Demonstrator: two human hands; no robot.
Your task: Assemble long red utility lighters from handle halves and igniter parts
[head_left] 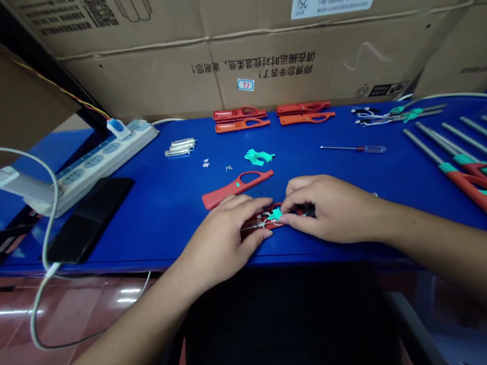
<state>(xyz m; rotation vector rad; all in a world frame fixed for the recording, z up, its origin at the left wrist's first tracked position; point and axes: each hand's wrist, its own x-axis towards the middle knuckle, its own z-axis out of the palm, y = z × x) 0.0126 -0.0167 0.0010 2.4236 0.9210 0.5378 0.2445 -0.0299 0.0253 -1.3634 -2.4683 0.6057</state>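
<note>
Left hand (222, 238) and right hand (328, 209) close together, fingers pinching an open red lighter housing (254, 225) with teal piece (276, 215), lower center of blue tabletop (157, 221).

A blue workbench (161, 220) carries a power strip (97, 165), a black phone (90, 219), a screwdriver (353, 149) and red lighter casings (240, 114).

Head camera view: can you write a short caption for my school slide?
Left hand and right hand hold a red lighter casing on a blue workbench.
</note>
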